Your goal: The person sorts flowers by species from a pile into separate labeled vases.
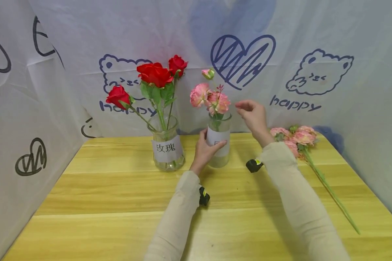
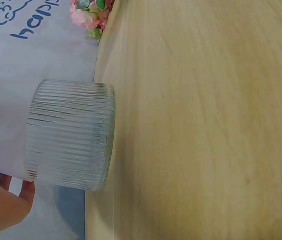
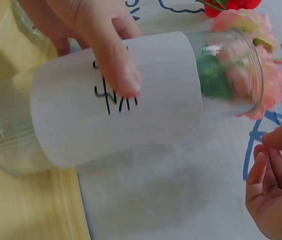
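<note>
A tall clear glass vase [image 1: 219,159] with a white paper label stands at the middle of the table. My left hand [image 1: 205,153] grips it, thumb across the label in the right wrist view. Pink flowers [image 1: 218,103] with a small bud stand in this vase, their blooms above its rim. Just right of the blooms is my right hand [image 1: 254,116], raised and apart from them. Its fingers [image 3: 275,172] are loosely bent, with nothing seen between them. The left wrist view shows the vase's ribbed base [image 2: 73,135].
Left of it, another labelled glass vase [image 1: 170,165] holds red roses [image 1: 155,75]. A long-stemmed pink flower spray [image 1: 303,137] lies on the table's right side, partly behind the right forearm. A white cloth [image 1: 183,21] with drawings hangs behind the wooden table [image 1: 117,203].
</note>
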`<state>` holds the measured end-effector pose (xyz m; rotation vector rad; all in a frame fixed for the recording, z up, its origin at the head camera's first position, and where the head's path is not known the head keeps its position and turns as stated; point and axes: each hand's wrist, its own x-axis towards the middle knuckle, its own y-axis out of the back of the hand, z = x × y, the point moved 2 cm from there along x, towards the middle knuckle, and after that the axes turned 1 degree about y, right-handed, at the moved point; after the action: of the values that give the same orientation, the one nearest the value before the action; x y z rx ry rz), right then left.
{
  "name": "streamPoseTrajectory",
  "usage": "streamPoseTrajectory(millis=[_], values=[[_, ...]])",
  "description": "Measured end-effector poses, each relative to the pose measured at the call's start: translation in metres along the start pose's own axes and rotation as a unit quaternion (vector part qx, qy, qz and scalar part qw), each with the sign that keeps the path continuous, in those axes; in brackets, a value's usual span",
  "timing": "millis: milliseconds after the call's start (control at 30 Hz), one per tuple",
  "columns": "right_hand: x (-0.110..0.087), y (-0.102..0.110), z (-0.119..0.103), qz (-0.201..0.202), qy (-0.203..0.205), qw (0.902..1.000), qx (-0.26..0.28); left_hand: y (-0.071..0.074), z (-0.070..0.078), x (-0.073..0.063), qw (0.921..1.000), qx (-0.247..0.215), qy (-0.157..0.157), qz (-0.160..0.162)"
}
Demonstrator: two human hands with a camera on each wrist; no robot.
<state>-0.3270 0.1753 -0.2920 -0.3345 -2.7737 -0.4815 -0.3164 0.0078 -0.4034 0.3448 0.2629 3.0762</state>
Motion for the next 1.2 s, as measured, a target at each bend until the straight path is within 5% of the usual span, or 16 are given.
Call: streamPoseTrajectory(millis=[367,933,1200], values=[[-0.011,0.025,0.019,-0.052,-0.003,0.9965,-0.066,0.000,-0.002,0.000,1.0000,-0.002,-0.005,0.006],[-0.035,0.111,0.075,-0.103,-0.012,0.9760,-0.191,0.002,-0.002,0.000,0.9999,0.000,0.000,0.011],[-0.057,0.132,0.110,-0.120,-0.031,0.9750,-0.185,-0.001,-0.003,0.001,0.9999,0.005,-0.004,0.014]])
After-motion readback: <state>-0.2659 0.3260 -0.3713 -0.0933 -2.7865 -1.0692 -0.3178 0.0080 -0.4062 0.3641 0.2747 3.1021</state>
